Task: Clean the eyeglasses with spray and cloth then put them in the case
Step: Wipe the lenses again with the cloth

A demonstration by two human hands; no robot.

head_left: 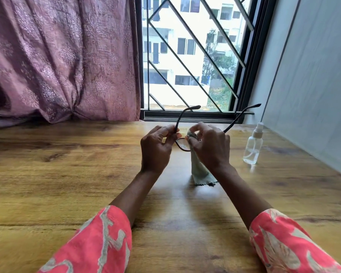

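I hold dark-framed eyeglasses (182, 146) above the wooden table (67, 174), their two temple arms pointing away toward the window. My left hand (156, 148) grips the frame at its left hinge. My right hand (209, 146) pinches a pale green cloth (200, 172) against the right lens; the cloth's loose end hangs down to the table. A clear spray bottle (253, 146) with a white nozzle stands upright to the right of my right hand. No glasses case is in view.
A mauve patterned curtain (63, 60) hangs at the back left. A barred window (191, 56) lies straight ahead, and a pale wall (313, 85) borders the table's right edge.
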